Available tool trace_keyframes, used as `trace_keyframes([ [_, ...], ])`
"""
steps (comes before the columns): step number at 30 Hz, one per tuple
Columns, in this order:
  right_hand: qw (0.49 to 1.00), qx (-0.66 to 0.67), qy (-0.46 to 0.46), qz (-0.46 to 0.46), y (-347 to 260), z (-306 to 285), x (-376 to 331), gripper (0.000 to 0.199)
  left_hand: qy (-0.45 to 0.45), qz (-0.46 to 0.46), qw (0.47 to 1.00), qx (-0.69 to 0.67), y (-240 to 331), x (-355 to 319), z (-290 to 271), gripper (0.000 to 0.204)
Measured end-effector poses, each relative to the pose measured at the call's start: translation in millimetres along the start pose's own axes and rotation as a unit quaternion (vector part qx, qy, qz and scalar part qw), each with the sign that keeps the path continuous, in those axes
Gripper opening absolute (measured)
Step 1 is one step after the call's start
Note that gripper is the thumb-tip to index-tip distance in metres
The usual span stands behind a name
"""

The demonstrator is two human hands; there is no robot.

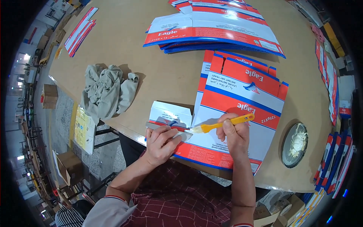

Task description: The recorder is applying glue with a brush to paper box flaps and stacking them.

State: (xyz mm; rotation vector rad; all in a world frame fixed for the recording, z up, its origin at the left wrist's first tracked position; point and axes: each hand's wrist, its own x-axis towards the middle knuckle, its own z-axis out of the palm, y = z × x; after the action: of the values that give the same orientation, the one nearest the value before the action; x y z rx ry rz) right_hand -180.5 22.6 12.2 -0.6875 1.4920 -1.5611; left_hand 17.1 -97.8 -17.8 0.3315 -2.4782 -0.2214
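Both forearms come in from the near side, the left one slanting inward to the right, the right one rising almost straight. The left hand is bent low with its fingers curled over a thin grey strip; whether it grips the strip or only presses it I cannot tell. The right hand is closed around one yellow brush, its handle pointing right and its bristles at the strip's right end, just beside the left hand. Under them, printed flat cartons overlap at the near edge of the bench. Right of these stands one round dish holding white paste; to the left lies one crumpled grey-green cloth. One pile of flat cartons, too overlapped to count, lies far.
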Motion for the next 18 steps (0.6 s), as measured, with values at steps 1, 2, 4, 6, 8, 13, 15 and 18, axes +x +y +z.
trace_keyframes([
  [1, 1.0, -0.002, 0.008, -0.013, 0.6, 0.4, 0.0, 0.023, 0.001, 0.001, 1.0, 0.002, -0.6, -0.2, 0.0, 0.026],
  [2, 1.0, 0.001, 0.003, -0.01, 1.1, 1.0, 0.0, 0.023, 0.001, 0.001, 1.0, 0.005, -1.0, -0.2, 0.0, 0.027],
  [4, 0.999, -0.005, -0.016, -0.035, 1.8, 2.0, 0.1, 0.023, 0.003, 0.0, 1.0, 0.002, -0.1, -0.3, 0.8, 0.027],
  [6, 0.998, -0.037, -0.042, -0.041, 2.0, 1.0, 0.4, 0.023, 0.004, -0.001, 1.0, -0.001, -0.1, -0.4, 0.7, 0.027],
  [8, 0.994, -0.069, -0.066, -0.046, 2.2, -1.3, 0.4, 0.023, 0.0, 0.0, 1.0, 0.0, -0.8, -0.5, 0.3, 0.027],
  [13, 0.993, 0.1, -0.015, -0.061, 4.0, -6.9, -1.6, 0.019, -0.002, -0.002, 1.0, -0.002, -1.6, -1.6, 0.3, 0.027],
  [15, 0.988, 0.135, -0.005, -0.071, 5.1, -8.0, -1.3, 0.018, 0.001, -0.003, 1.0, -0.003, -1.6, -2.3, 1.4, 0.027],
  [18, 0.979, 0.186, -0.032, -0.078, 4.0, -10.2, -2.0, 0.016, 0.007, -0.003, 1.0, -0.005, -2.2, -2.6, 1.8, 0.027],
])
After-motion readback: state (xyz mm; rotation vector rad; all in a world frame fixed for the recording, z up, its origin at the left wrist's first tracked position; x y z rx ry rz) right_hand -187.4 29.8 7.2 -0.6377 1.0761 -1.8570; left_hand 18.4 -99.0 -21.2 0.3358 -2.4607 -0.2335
